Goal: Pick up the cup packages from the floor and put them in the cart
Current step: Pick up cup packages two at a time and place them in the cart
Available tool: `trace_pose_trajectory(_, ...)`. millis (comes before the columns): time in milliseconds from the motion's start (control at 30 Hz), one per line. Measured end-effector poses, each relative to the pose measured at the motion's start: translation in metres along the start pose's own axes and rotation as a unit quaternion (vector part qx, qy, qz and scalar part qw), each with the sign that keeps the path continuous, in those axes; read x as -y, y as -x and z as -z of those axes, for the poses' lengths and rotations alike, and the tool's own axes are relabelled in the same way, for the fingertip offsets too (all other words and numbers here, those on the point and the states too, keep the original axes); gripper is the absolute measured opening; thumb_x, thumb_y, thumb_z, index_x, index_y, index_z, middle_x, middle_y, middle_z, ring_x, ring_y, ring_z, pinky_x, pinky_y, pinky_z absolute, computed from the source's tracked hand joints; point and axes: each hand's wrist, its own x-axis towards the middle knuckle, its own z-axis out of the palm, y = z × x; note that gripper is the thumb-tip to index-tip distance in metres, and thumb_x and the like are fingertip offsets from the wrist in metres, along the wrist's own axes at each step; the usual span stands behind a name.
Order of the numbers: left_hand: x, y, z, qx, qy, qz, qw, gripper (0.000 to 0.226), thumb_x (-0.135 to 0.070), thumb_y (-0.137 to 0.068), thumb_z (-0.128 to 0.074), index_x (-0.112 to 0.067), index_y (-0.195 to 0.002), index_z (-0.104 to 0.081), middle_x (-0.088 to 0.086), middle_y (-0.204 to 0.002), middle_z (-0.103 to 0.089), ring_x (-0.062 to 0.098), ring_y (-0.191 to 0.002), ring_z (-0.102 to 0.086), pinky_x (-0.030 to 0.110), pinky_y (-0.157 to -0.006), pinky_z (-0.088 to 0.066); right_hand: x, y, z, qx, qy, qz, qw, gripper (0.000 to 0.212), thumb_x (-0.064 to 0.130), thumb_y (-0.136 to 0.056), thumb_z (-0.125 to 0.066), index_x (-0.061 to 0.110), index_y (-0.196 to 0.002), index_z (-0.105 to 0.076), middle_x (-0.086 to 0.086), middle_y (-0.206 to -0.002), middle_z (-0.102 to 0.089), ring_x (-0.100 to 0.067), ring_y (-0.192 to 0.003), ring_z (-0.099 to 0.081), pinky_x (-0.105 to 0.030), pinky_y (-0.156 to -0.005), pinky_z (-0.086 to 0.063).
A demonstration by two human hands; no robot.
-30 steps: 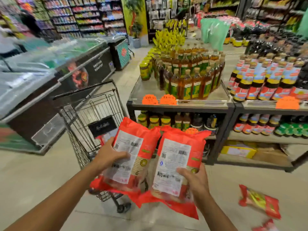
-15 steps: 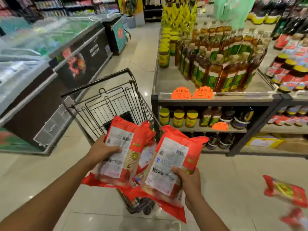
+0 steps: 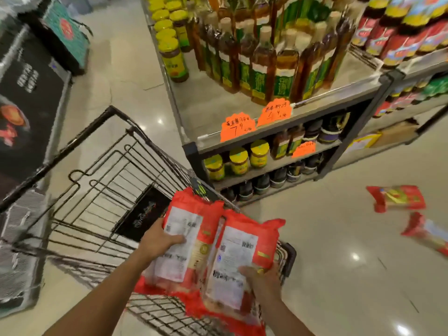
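The left hand (image 3: 157, 241) grasps the left cup package (image 3: 186, 229) by its side edge, thumb laid across the white back label, fingers hidden behind it; the right hand (image 3: 261, 277) grips the right cup package (image 3: 242, 243) near its lower end, thumb on the label too. Both red packages are held side by side, touching along their inner edges, label side up and tilted away from the person; they hang over the near right corner of the wire shopping cart (image 3: 155, 309) (whether their lower ends rest on the wire, I cannot tell). A black placard (image 3: 143, 214) sits on the cart's far wall, just left of the left package.

Two more red cup packages lie on the pale tiled floor to the right, well apart from the cart; one (image 3: 397, 197) lies flat, the other (image 3: 429, 232) is angled just below it and blurred. Beyond the cart stands a dark metal shelf unit (image 3: 191, 154); its top carries amber oil bottles (image 3: 286, 66) and yellow-lidded jars (image 3: 173, 57), with orange price tags (image 3: 237, 127) on the front edge. A chest freezer (image 3: 29, 93) runs along the left.
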Motion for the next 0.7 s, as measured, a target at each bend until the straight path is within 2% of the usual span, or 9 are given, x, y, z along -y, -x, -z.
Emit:
trace_pose_trajectory(133,0.020,-0.072,-0.035,0.091,-0.029,-0.007,0.995,0.063,-0.044,-0.050,-0.097,-0.020,-0.099,-0.065,0.002,-0.086,-0.075,0.021,-0.074,-0.071,0.036,-0.065,-0.061,-0.052,-0.020,-0.034,-0.086,-0.001,-0.053,0.995,0.072,0.019,-0.040,-0.097,0.018,-0.103,-0.064,-0.008,-0.084,-0.077,-0.025,-0.070,-0.071,-0.043,-0.064,-0.059)
trace_pose_trajectory(200,0.034,-0.109,-0.052,0.126,-0.069,-0.018,0.989,0.084,-0.058,-0.035,-0.095,-0.016,-0.102,-0.065,0.005,-0.089,-0.076,0.024,-0.076,-0.072,0.043,-0.069,-0.063,-0.094,-0.042,-0.047,-0.127,-0.015,-0.085,0.988,0.075,0.024,-0.026,-0.095,0.020,-0.096,-0.068,-0.004,-0.081,-0.079,-0.028,-0.071,-0.075,-0.051,-0.069,-0.063)
trace_pose_trajectory(267,0.045,-0.134,-0.068,0.144,-0.069,-0.043,0.986,0.090,-0.050,-0.035,-0.092,-0.017,-0.113,-0.064,0.007,-0.094,-0.075,0.025,-0.078,-0.071,0.045,-0.069,-0.062,-0.122,-0.060,-0.059,-0.152,-0.027,-0.106,0.982,0.088,0.034,-0.018,-0.096,0.020,-0.102,-0.070,-0.003,-0.081,-0.079,-0.029,-0.073,-0.077,-0.052,-0.073,-0.064)
trace_pose_trajectory(367,0.031,-0.147,-0.077,0.147,-0.104,-0.075,0.981,0.105,-0.037,-0.047,-0.090,-0.023,-0.142,-0.047,0.005,-0.092,-0.068,0.030,-0.085,-0.067,0.038,-0.062,-0.058,-0.129,-0.078,-0.072,-0.167,-0.046,-0.097,0.980,0.067,0.026,-0.037,-0.092,0.015,-0.101,-0.073,-0.008,-0.084,-0.080,-0.033,-0.076,-0.077,-0.057,-0.076,-0.063)
trace_pose_trajectory(433,0.030,-0.163,-0.086,0.151,-0.160,-0.098,0.971,0.111,-0.043,-0.047,-0.083,-0.014,-0.146,-0.041,0.002,-0.078,-0.062,0.031,-0.080,-0.063,0.036,-0.064,-0.052,-0.116,-0.084,-0.077,-0.180,-0.031,-0.086,0.979,0.063,0.021,-0.046,-0.091,0.015,-0.106,-0.069,-0.012,-0.090,-0.079,-0.035,-0.079,-0.077,-0.059,-0.074,-0.063)
trace_pose_trajectory(500,0.032,-0.175,-0.095,0.153,-0.190,-0.121,0.962,0.113,-0.045,-0.050,-0.078,-0.006,-0.148,-0.036,0.002,-0.074,-0.060,0.033,-0.078,-0.063,0.034,-0.062,-0.045,-0.113,-0.095,-0.076,-0.184,-0.024,-0.076,0.980,0.055,0.009,-0.060,-0.090,0.020,-0.107,-0.065,-0.007,-0.092,-0.078,-0.029,-0.081,-0.076,-0.052,-0.075,-0.063)
trace_pose_trajectory(567,0.035,-0.181,-0.105,0.147,-0.215,-0.119,0.958,0.101,-0.039,-0.067,-0.084,-0.001,-0.146,-0.034,0.013,-0.092,-0.066,0.038,-0.094,-0.067,0.032,-0.067,-0.042,-0.116,-0.111,-0.072,-0.184,-0.002,-0.071,0.980,0.063,0.011,-0.063,-0.090,0.021,-0.118,-0.060,-0.001,-0.098,-0.077,-0.023,-0.085,-0.076,-0.050,-0.080,-0.063)
trace_pose_trajectory(633,0.037,-0.177,-0.111,0.125,-0.238,-0.125,0.955,0.083,-0.032,-0.081,-0.080,0.002,-0.141,-0.034,0.020,-0.113,-0.068,0.040,-0.107,-0.065,0.033,-0.072,-0.042,-0.119,-0.114,-0.071,-0.174,0.032,-0.053,0.983,0.081,0.029,-0.059,-0.092,0.018,-0.130,-0.053,0.000,-0.108,-0.076,-0.023,-0.092,-0.076,-0.050,-0.083,-0.063)
trace_pose_trajectory(700,0.041,-0.165,-0.113,0.105,-0.250,-0.155,0.950,0.079,-0.029,-0.088,-0.075,0.003,-0.145,-0.031,0.023,-0.126,-0.063,0.042,-0.115,-0.062,0.041,-0.083,-0.049,-0.114,-0.103,-0.072,-0.170,0.077,-0.023,0.982,0.076,0.035,-0.067,-0.090,0.017,-0.129,-0.049,0.001,-0.110,-0.073,-0.022,-0.093,-0.073,-0.043,-0.083,-0.061)
